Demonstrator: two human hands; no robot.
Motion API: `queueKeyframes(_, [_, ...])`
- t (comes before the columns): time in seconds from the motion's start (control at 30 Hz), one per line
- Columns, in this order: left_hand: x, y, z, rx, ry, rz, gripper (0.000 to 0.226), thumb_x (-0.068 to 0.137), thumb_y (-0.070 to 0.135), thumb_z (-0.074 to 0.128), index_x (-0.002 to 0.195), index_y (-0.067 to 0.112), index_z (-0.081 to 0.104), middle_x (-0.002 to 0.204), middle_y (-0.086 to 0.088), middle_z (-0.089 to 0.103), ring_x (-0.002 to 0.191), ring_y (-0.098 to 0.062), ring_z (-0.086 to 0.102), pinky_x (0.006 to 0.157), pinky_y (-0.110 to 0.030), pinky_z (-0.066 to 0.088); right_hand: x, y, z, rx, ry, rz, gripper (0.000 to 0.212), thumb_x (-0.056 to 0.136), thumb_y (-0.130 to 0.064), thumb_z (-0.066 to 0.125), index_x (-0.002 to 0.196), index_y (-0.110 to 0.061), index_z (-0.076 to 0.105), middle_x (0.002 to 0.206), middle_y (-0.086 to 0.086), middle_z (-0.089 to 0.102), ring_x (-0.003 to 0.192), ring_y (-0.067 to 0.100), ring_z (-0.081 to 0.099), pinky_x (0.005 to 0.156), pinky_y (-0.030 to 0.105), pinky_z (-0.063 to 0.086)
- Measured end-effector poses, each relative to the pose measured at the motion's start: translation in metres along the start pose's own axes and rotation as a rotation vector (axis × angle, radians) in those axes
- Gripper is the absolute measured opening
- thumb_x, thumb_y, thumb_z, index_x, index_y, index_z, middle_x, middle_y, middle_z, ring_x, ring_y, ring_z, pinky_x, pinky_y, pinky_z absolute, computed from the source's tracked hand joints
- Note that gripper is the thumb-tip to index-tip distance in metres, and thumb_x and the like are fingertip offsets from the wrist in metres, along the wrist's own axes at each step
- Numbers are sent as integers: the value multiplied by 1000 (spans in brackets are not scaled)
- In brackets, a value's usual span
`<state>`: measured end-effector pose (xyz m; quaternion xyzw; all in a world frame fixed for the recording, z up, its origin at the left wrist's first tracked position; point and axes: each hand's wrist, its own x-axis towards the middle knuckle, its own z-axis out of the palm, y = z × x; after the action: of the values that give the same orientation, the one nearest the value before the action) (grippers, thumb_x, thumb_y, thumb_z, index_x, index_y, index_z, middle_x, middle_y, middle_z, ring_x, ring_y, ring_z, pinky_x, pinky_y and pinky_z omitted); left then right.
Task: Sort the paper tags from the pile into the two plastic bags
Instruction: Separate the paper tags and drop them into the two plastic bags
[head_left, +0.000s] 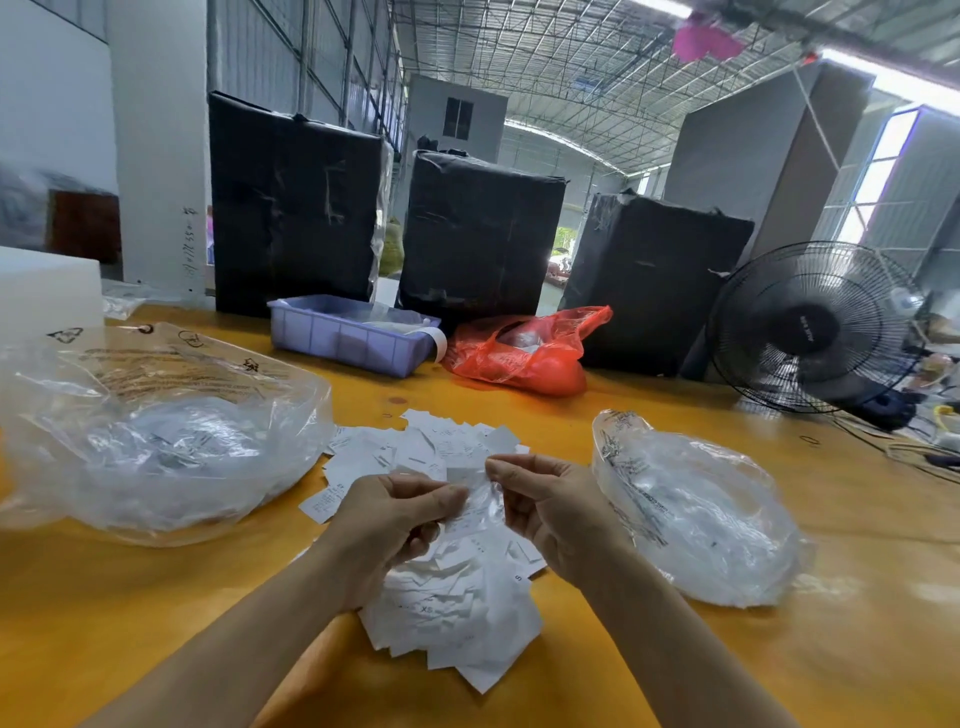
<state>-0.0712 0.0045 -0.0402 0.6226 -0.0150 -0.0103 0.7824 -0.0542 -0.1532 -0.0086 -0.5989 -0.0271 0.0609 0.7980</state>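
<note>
**Tag sorting, partway through: both hands working one tag above the pile**

The left hand (400, 514) and right hand (540, 504) met over the middle of the pile (452, 587), each grip curled and pinching a tag (470, 480) held between them; whether it was one tag or several stuck together could not be told. The pile lay on the yellow tabletop (857, 649), spreading from 12 o'clock of the hands down to 6 o'clock. The left bag (156, 441), at 9 o'clock of the pile, already held a layer of white tags, and the right bag (696, 514), at 3 o'clock, likewise showed white contents. Judged from this, sorting was under way but far from finished: many loose tags remained on the tabletop.

Legible writing was sparse. One tag low in the pile read "XS", and another at its 3 o'clock edge read "S". The left bag carried recycling symbols and lines of warning print too small to read. Beyond, at 12 o'clock, stood a blue tray (353, 332) and a red bag (524, 353).
</note>
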Motion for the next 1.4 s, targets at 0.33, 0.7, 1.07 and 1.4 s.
queueKeyframes(0.33, [10,9,-17,37,413,282,1,79,11,71,78,11,71,50,3,59,39,-3,44,41,-16,39,5,-3,-14,-825,160,-510,8,86,-5,65,90,-6,71,80,2,70,69,14,64,66,19,50])
queueKeyframes(0.7, [27,43,-111,-214,1234,455,24,90,10,60,112,7,53,105,-19,64,53,-7,67,47,-14,52,28,-25,-137,-1627,633,8,37,88,-28,65,64,-12,42,66,3,48,77,26,56,59,29,41])
queueKeyframes(1.07, [28,34,-113,50,1193,202,13,83,-1,55,89,-1,67,51,5,61,73,-20,65,78,-33,53,36,-23,-152,-1358,746,-130,12,87,-3,62,86,2,73,91,17,70,76,26,55,65,28,42])
queueKeyframes(1.4, [29,30,-105,228,1126,196,63,85,12,58,139,8,25,134,-23,49,117,-40,53,97,-48,47,27,-27,-162,-1437,714,62,18,83,-18,73,80,0,68,83,15,68,74,27,59,61,28,43])
